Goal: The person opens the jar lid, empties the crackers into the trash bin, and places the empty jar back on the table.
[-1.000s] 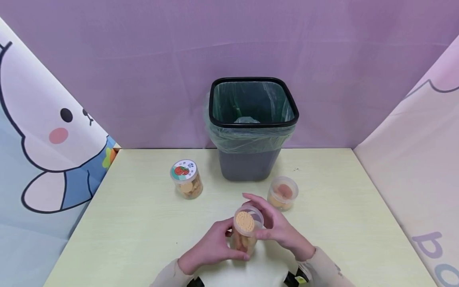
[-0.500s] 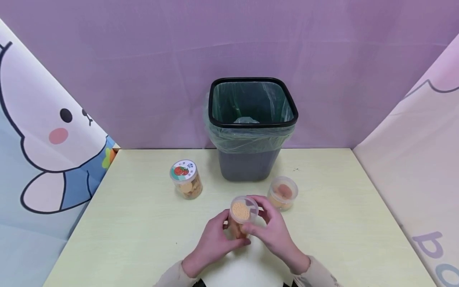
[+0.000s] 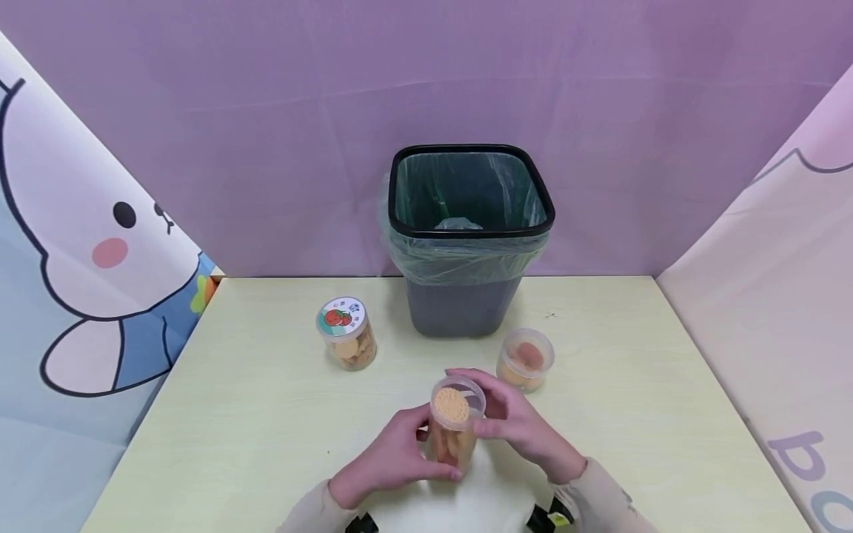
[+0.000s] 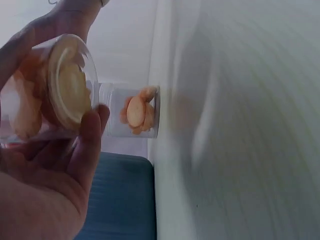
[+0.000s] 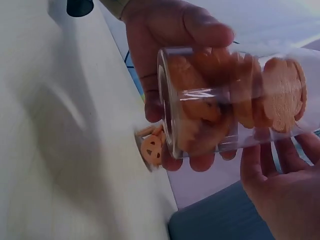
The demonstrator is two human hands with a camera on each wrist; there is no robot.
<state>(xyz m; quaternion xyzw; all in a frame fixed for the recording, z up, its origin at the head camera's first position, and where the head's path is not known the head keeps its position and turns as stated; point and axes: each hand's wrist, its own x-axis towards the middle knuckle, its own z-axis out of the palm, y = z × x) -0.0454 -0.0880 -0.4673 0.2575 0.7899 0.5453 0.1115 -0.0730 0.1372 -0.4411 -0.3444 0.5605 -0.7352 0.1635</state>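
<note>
A clear jar [image 3: 456,444] of biscuits is raised slightly tilted in front of me, its round mouth uncovered in the head view. My left hand [image 3: 400,457] grips it low down, thumb across the near side. Higher up, my right hand [image 3: 520,423] holds it near the rim, fingers behind and thumb in front. Through the jar wall [image 5: 220,100] in the right wrist view, several stacked biscuits show. Just beyond my right hand stands a second biscuit jar [image 3: 525,361]; whether it has a lid is hard to tell.
A third biscuit jar [image 3: 355,348], with a printed picture lid [image 3: 342,316], stands back left on the pale table [image 3: 233,414]. Behind the jars a grey bin [image 3: 460,307] with a black rim and green liner stands against the purple backdrop [image 3: 266,148].
Both hands lifted the jar a little away from me half a second ago, and have since brought it back down nearer. The other jars and the bin stay where they were.
</note>
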